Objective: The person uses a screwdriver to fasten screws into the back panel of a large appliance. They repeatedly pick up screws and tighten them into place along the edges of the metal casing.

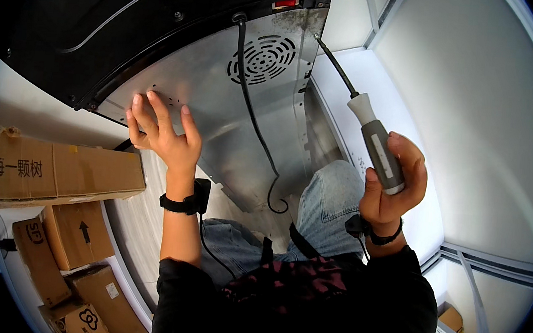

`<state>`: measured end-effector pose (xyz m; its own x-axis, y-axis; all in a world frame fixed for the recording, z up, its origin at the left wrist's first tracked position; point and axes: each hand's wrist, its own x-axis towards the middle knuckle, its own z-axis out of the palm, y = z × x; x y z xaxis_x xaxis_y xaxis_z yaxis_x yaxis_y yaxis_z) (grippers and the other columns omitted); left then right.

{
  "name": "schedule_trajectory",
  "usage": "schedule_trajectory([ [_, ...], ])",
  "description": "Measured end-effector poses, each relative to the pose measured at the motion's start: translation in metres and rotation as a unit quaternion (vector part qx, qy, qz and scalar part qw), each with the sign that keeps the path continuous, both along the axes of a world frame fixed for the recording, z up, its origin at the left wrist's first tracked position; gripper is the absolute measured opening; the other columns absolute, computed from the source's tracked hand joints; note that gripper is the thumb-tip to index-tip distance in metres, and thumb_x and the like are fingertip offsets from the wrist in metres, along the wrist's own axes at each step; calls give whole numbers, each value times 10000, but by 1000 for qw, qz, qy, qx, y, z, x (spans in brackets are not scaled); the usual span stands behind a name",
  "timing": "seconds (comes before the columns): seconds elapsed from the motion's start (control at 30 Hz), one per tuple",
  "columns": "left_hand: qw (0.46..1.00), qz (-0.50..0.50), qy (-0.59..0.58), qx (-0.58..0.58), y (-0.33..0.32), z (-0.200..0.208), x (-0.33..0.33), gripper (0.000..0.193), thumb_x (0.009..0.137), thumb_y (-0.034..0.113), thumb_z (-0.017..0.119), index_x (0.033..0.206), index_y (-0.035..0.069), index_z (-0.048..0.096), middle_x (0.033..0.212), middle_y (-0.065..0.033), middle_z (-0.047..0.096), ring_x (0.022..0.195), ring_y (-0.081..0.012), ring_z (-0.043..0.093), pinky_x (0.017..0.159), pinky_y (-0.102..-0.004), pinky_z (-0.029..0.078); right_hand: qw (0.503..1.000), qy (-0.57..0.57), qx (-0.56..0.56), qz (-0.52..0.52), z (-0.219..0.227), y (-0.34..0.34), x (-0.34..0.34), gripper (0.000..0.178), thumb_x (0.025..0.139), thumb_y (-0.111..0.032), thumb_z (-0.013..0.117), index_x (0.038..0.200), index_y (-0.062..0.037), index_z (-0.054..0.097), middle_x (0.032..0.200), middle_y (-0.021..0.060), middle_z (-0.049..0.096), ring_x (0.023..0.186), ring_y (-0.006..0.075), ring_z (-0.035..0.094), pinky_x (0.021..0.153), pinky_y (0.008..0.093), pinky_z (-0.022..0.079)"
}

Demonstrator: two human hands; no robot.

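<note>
A screwdriver [380,149] with a grey handle and dark shaft is gripped in my right hand [400,183]. Its tip points up and left, at the right edge of a silver metal panel [213,121]; whether it touches a screw there I cannot tell. My left hand [166,132] has its fingers spread, fingertips at the panel's left part near some small holes. The panel belongs to a large black machine [133,31]. A round vent [262,60] is cut into it, and a black power cord [247,96] hangs down across it from the black housing.
A red switch [285,4] sits on the machine's upper edge. Cardboard boxes [65,172] are stacked at the left. White wall panels [471,107] with a low white ledge [400,133] stand close at the right. My knee [333,197] is just below the machine.
</note>
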<state>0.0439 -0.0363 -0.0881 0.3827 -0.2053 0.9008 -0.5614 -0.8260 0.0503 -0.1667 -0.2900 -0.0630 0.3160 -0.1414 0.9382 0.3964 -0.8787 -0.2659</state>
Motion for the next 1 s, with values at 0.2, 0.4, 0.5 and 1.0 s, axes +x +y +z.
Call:
schedule_trajectory([
  [0.2,1000,1,5,-2,1,1,0,589,826,215,633,1351,22,447,1451,-208,313,1315,-341,222,1051,-393,142,984,137,-22,-108,6,-4,-18,566,853,-120,621,1331,-8,340,1088,196,538,991,345,563,824,367,490],
  [0.4,1000,-1,-3,-8,0,1,0,586,819,202,634,1349,29,455,1446,-207,323,1314,-336,229,1048,-391,144,998,-7,-40,-42,0,4,3,568,859,-105,598,1354,-30,330,1196,211,438,996,346,568,837,384,493],
  [0.5,1000,-2,1,-12,0,1,0,586,816,195,633,1349,31,456,1446,-206,325,1315,-336,229,1048,-389,144,989,97,-40,-100,-5,-3,-14,573,862,-152,611,1348,-19,338,1203,219,424,1029,342,545,859,402,479],
  [1.0,1000,-3,-3,-16,-1,-1,1,586,810,194,626,1345,24,458,1443,-196,331,1307,-338,225,1055,-388,133,989,12,-31,-147,18,13,1,402,828,-31,552,1226,-30,500,1031,145,517,962,329,546,849,383,465],
])
